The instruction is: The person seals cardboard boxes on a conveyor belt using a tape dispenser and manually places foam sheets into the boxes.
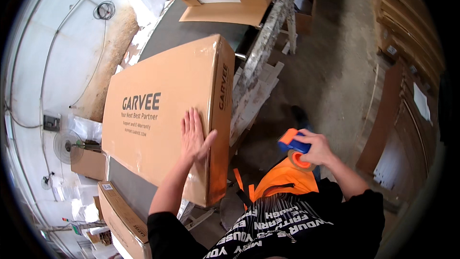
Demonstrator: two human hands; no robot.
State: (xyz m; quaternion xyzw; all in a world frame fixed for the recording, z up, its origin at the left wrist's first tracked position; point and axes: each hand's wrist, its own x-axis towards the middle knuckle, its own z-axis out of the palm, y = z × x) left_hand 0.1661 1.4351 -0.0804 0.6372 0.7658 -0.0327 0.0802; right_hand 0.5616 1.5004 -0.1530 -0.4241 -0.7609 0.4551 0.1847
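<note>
A large closed cardboard box [153,86] with dark printing lies on the grey conveyor belt [125,178], and clear tape shines along its near edge. My left hand [193,136] rests flat on the top of this box by its right edge, fingers stretched out. Off to the right of the box, my right hand [317,148] is closed around a blue and orange tape dispenser [293,140]. A roll of tape with an orange core [301,159] shows below the fingers. The dispenser is in front of my orange apron [282,178], apart from the box.
An open carton [225,12] with white contents stands farther up the belt. Another closed box [122,216] is at the lower left. A worn metal rail [268,43] runs along the belt's right side. Stacked flat cardboard [407,33] lines the far right. A fan [68,146] stands left.
</note>
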